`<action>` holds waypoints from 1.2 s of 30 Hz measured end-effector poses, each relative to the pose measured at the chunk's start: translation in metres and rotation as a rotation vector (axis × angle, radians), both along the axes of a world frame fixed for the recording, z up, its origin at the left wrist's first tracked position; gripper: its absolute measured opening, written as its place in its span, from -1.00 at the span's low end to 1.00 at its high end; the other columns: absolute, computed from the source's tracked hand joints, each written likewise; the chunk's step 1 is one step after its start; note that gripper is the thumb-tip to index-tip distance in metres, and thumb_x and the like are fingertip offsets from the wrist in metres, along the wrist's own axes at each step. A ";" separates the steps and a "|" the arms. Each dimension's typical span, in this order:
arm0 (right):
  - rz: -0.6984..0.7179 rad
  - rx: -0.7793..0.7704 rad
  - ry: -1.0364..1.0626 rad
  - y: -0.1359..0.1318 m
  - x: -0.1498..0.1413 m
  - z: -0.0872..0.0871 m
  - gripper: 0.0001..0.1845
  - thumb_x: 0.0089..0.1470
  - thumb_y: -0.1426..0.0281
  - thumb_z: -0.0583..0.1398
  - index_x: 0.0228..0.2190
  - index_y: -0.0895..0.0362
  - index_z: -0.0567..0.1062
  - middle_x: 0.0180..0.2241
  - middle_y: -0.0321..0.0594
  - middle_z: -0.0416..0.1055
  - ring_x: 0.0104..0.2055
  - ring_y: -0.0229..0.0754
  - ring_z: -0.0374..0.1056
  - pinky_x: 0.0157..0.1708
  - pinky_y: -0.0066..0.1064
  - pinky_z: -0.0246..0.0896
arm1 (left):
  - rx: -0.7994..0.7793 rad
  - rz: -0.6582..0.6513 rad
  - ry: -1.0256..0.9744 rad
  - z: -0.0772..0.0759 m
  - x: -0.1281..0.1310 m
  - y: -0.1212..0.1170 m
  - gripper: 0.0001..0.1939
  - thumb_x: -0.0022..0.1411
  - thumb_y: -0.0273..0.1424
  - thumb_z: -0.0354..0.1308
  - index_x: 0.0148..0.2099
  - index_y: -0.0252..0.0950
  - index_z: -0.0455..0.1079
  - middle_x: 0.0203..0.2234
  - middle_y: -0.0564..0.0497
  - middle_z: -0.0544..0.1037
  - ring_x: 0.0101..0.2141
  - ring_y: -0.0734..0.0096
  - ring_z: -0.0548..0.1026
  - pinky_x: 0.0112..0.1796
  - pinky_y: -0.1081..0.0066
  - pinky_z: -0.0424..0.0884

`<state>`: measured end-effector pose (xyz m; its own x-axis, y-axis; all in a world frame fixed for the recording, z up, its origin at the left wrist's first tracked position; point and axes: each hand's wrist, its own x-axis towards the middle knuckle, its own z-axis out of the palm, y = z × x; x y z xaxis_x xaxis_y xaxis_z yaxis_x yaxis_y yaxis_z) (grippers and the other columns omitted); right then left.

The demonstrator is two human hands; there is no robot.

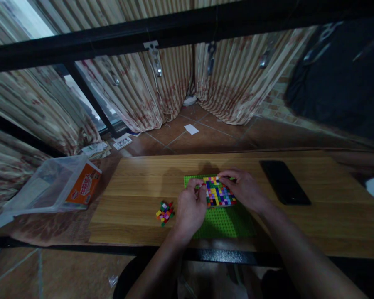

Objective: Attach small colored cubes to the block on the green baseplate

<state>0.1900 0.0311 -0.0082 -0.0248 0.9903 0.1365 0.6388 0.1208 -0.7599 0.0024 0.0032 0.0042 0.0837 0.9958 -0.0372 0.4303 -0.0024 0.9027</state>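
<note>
A green studded baseplate (224, 224) lies on the wooden table, and its far part carries a dense block of small multicoloured toy bricks (218, 193). My left hand (191, 205) is at the block's left edge, thumb and forefinger pinched around a small red brick (203, 184). At the far edge, the closed fingertips of my right hand (243, 189) touch the block beside a small whitish piece (217, 178); whether they grip it is unclear. To the left of my left hand lies a loose pile of coloured bricks (165, 213).
A black phone (285, 182) lies on the wooden table (131, 187), right of the baseplate. Beyond the table's left end stands a clear plastic bin (50, 187) with an orange label. A dark metal bar (187, 25) crosses the space ahead, with curtains (171, 91) behind it.
</note>
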 end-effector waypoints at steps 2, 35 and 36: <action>0.014 -0.042 0.010 0.001 0.001 0.002 -0.79 0.15 0.29 0.18 -0.35 0.04 0.63 -0.26 -0.19 0.59 -0.23 -0.10 0.49 -0.17 -0.25 0.34 | 0.002 -0.002 0.001 -0.001 0.000 0.000 -0.79 0.37 -0.31 0.00 -0.08 -0.25 0.41 -0.40 -0.01 0.58 -0.38 0.31 0.56 -0.35 0.41 0.41; 0.142 0.251 0.078 -0.029 -0.030 0.008 -0.77 0.29 0.24 0.14 -0.24 0.03 0.58 -0.24 -0.18 0.55 -0.16 -0.09 0.44 -0.12 -0.21 0.33 | 0.083 0.013 -0.403 -0.008 0.005 0.001 -0.90 0.23 -0.45 0.17 -0.19 -0.29 0.47 -0.33 0.00 0.61 -0.30 0.43 0.56 -0.21 0.46 0.47; 0.140 0.247 0.094 -0.030 -0.030 0.009 -0.77 0.29 0.25 0.14 -0.25 0.03 0.58 -0.25 -0.18 0.55 -0.17 -0.10 0.44 -0.13 -0.22 0.33 | 0.084 0.015 -0.397 -0.008 0.005 0.000 -0.89 0.24 -0.44 0.16 -0.17 -0.29 0.47 -0.32 0.00 0.61 -0.29 0.42 0.56 -0.21 0.45 0.47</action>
